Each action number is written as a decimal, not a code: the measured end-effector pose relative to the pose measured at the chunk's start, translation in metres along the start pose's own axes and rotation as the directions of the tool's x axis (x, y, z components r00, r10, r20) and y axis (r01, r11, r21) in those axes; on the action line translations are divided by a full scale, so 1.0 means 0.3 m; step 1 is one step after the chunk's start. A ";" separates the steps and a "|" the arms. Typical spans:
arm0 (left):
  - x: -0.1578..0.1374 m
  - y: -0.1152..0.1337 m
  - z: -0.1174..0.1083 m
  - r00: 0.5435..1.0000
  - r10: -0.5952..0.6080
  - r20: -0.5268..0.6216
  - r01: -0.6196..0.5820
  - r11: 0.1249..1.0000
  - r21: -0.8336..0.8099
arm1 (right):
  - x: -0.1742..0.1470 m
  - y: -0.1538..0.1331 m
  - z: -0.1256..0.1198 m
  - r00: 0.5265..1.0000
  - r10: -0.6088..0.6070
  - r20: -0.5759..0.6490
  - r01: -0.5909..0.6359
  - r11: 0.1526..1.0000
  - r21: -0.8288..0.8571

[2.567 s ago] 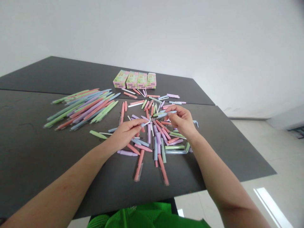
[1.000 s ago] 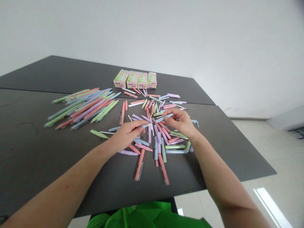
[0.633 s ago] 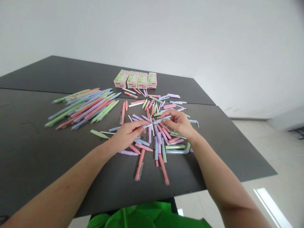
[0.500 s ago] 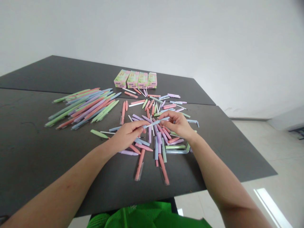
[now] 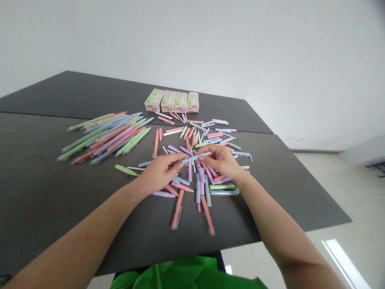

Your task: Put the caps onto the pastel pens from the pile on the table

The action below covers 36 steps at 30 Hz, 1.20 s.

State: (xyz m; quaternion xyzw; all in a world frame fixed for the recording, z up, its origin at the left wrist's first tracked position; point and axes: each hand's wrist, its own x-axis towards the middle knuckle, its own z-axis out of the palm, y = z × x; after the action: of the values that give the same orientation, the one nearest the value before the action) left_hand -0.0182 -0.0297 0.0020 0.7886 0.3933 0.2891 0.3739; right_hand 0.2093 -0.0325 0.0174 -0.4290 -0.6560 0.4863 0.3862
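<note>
A light blue pen [image 5: 192,158] spans the gap between my hands above the scattered pen parts. My left hand [image 5: 159,171] pinches its left end between thumb and fingers. On the other end, the thumb and fingertips of my right hand [image 5: 221,160] are closed. Beneath and around the hands lie loose pen barrels in pink, purple, blue and green, with thin white refills among them. A pink pen barrel [image 5: 177,209] with a clear cap points toward me, and a second pink barrel [image 5: 207,215] lies to its right.
Left of the loose parts is a pile of long pastel pens [image 5: 108,136]. Several small green-and-pink boxes [image 5: 169,101] stand in a row at the back. The dark table [image 5: 288,192] ends in a slanted edge on the right, with a white wall behind.
My right hand has moved slightly left, closer to my left hand. The white piece between the two blue parts no longer shows, and the blue parts now meet.
</note>
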 end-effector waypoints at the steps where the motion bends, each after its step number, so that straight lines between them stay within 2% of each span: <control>1: 0.000 -0.003 0.000 1.000 0.006 -0.010 -0.006 1.000 0.018 | 0.000 0.001 0.001 1.000 0.000 -0.001 0.000 1.000 0.007; 12: -0.001 -0.027 0.006 0.992 0.117 -0.057 -0.111 0.990 0.090 | 0.006 0.029 0.022 0.999 -0.022 -0.036 0.022 1.000 0.005; 21: -0.005 -0.041 0.014 0.971 0.209 -0.113 -0.184 0.962 0.202 | 0.005 0.026 0.025 1.000 -0.004 -0.023 -0.001 0.979 -0.202; 26: -0.005 -0.045 0.013 0.974 0.203 -0.098 -0.174 0.954 0.244 | 0.008 0.024 0.017 1.000 0.016 0.017 -0.012 0.974 -0.226; 29: -0.001 -0.048 0.005 0.980 0.177 -0.089 -0.149 0.954 0.261 | 0.003 0.013 -0.007 0.999 0.016 0.029 -0.011 0.982 -0.187; 32: 0.002 -0.053 -0.001 0.985 0.149 -0.088 -0.120 0.953 0.278 | -0.003 0.005 -0.033 1.000 -0.007 0.003 0.007 0.996 -0.091; 36: 0.001 -0.055 0.000 0.987 0.130 -0.093 -0.099 0.954 0.284 | -0.002 0.011 -0.043 0.998 -0.069 -0.010 0.066 0.986 -0.150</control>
State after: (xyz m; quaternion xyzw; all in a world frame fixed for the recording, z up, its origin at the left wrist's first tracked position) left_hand -0.0247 -0.0226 -0.0115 0.8375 0.4039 0.2954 0.2194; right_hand 0.2219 -0.0285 0.0169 -0.4381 -0.7019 0.4190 0.3740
